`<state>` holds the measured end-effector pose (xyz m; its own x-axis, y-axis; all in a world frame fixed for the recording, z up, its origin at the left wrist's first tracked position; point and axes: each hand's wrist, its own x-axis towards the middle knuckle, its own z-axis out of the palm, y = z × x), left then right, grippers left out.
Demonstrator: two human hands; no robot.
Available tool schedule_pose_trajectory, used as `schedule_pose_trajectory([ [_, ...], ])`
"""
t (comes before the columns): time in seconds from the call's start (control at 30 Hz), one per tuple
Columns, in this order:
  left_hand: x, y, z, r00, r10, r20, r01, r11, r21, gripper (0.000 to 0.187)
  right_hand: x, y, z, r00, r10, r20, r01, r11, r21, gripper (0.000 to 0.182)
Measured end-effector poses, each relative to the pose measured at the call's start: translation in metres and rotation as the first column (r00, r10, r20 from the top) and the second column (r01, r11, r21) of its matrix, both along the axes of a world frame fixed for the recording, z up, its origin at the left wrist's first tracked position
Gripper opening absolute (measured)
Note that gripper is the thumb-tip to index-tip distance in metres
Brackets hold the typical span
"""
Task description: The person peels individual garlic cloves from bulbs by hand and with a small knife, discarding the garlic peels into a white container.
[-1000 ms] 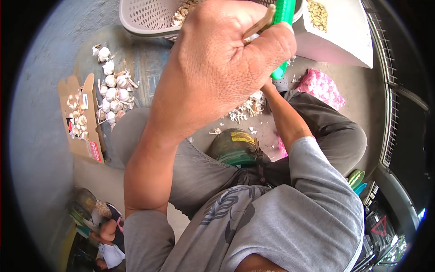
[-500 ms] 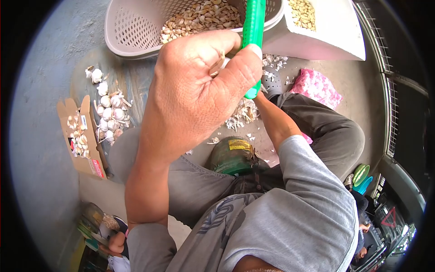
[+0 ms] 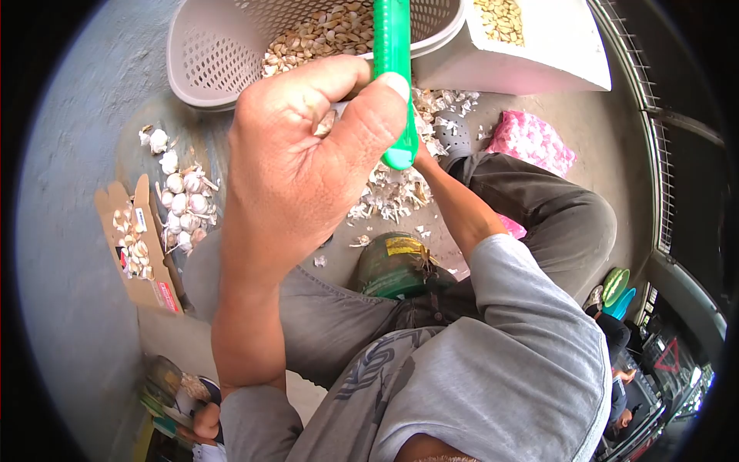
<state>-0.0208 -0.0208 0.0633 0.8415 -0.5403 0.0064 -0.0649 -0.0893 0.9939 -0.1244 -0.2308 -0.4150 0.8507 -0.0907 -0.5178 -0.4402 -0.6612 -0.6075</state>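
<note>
My left hand [image 3: 296, 162] is raised close to the camera, its thumb and fingers closed on a green box cutter [image 3: 396, 85]. A pale garlic piece [image 3: 327, 123] shows in the gap between the thumb and fingers; what holds it is unclear. My right forearm [image 3: 466, 204] reaches up behind the cutter, and my right hand is hidden behind my left hand. Beyond them, a perforated basket [image 3: 208, 65] holds many garlic cloves [image 3: 327, 35]. Garlic skins [image 3: 392, 192] are scattered on the floor below my hands.
Whole garlic bulbs [image 3: 185, 202] and a cardboard box [image 3: 154, 266] with garlic lie left. A white box [image 3: 554, 50] holding cloves stands upper right, near a pink-and-white bag [image 3: 531, 144]. A green container [image 3: 392, 266] sits between my legs. Other people are partly visible at both lower edges.
My left hand and the cutter have shifted left in the view, uncovering more skins and the grey shoe. The surroundings have also shifted slightly left.
</note>
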Motion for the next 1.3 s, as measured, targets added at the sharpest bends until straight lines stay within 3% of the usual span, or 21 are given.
schedule_pose_trajectory([
  [0.07, 0.000, 0.000, -0.001, 1.000, 0.012, -0.006, -0.012, 1.000, 0.003, 0.024, -0.014, -0.010, -0.059, 0.948, 0.280, 0.151, -0.263, 0.957, -0.124, 0.026],
  [0.13, 0.003, 0.003, -0.005, 0.999, 0.000, 0.039, -0.001, 1.000, 0.029, 0.025, -0.015, -0.002, -0.045, 0.930, 0.323, 0.173, -0.290, 0.938, -0.191, 0.024],
  [0.23, 0.000, 0.004, -0.003, 1.000, -0.002, 0.007, 0.002, 1.000, -0.010, 0.025, -0.004, 0.010, -0.002, 0.979, 0.192, 0.065, -0.188, 0.980, -0.066, 0.023],
  [0.27, -0.001, 0.004, -0.002, 1.000, 0.001, -0.018, -0.002, 0.999, -0.034, 0.025, 0.006, 0.019, 0.009, 0.997, 0.064, -0.050, -0.060, 0.996, 0.069, 0.023],
  [0.33, 0.000, 0.006, -0.003, 1.000, 0.006, 0.019, -0.006, 1.000, 0.003, 0.026, 0.016, 0.030, 0.029, 0.985, -0.150, -0.089, 0.167, 0.956, 0.241, 0.029],
  [0.47, 0.003, 0.008, -0.006, 0.999, -0.008, 0.040, 0.007, 0.999, 0.033, 0.026, 0.032, 0.042, 0.014, 0.930, -0.356, -0.086, 0.366, 0.897, 0.246, 0.030],
  [0.57, 0.005, 0.011, -0.005, 1.000, -0.025, 0.019, 0.024, 0.999, 0.043, 0.027, 0.025, 0.037, 0.019, 0.893, -0.439, -0.102, 0.445, 0.822, 0.355, 0.029],
  [0.63, 0.006, 0.010, -0.002, 0.997, -0.016, -0.072, 0.014, 1.000, -0.024, 0.025, 0.024, 0.035, 0.040, 0.869, -0.471, -0.148, 0.488, 0.772, 0.407, 0.032],
  [0.67, 0.006, 0.009, -0.001, 0.993, -0.014, -0.117, 0.007, 0.998, -0.059, 0.024, 0.023, 0.033, 0.057, 0.880, -0.461, -0.111, 0.469, 0.812, 0.346, 0.034],
  [0.77, 0.009, 0.011, -0.002, 0.989, -0.024, -0.145, -0.001, 0.985, -0.174, 0.031, 0.024, 0.030, 0.074, 0.867, -0.470, -0.166, 0.495, 0.774, 0.394, 0.040],
  [0.8, 0.011, 0.013, -0.003, 0.995, -0.003, -0.103, -0.010, 0.991, -0.130, 0.030, 0.022, 0.030, 0.072, 0.843, -0.493, -0.216, 0.531, 0.694, 0.486, 0.041],
  [0.87, 0.008, 0.008, -0.004, 0.988, 0.002, -0.155, -0.034, 0.978, -0.204, 0.032, 0.021, 0.026, 0.069, 0.804, -0.510, -0.305, 0.578, 0.554, 0.599, 0.041],
  [1.0, 0.010, 0.007, -0.011, 0.997, 0.036, -0.074, -0.046, 0.989, -0.143, 0.038, 0.021, 0.032, 0.078, 0.629, -0.680, -0.377, 0.737, 0.368, 0.567, 0.033],
  [1.13, 0.008, 0.006, -0.011, 0.997, 0.060, -0.044, -0.066, 0.990, -0.123, 0.035, 0.017, 0.027, 0.088, 0.765, -0.544, -0.346, 0.606, 0.424, 0.673, 0.023],
  [1.17, 0.008, 0.007, -0.011, 0.996, 0.057, -0.063, -0.065, 0.988, -0.138, 0.035, 0.017, 0.026, 0.086, 0.778, -0.544, -0.316, 0.596, 0.477, 0.646, 0.024],
  [1.2, 0.012, 0.010, -0.013, 0.998, 0.062, -0.006, -0.062, 0.998, -0.020, 0.033, 0.017, 0.027, 0.089, 0.791, -0.541, -0.286, 0.584, 0.527, 0.617, 0.025],
  [1.3, 0.012, 0.009, -0.016, 0.997, 0.069, 0.018, -0.067, 0.993, -0.095, 0.035, 0.020, 0.029, 0.098, 0.814, -0.521, -0.258, 0.565, 0.606, 0.559, 0.031],
])
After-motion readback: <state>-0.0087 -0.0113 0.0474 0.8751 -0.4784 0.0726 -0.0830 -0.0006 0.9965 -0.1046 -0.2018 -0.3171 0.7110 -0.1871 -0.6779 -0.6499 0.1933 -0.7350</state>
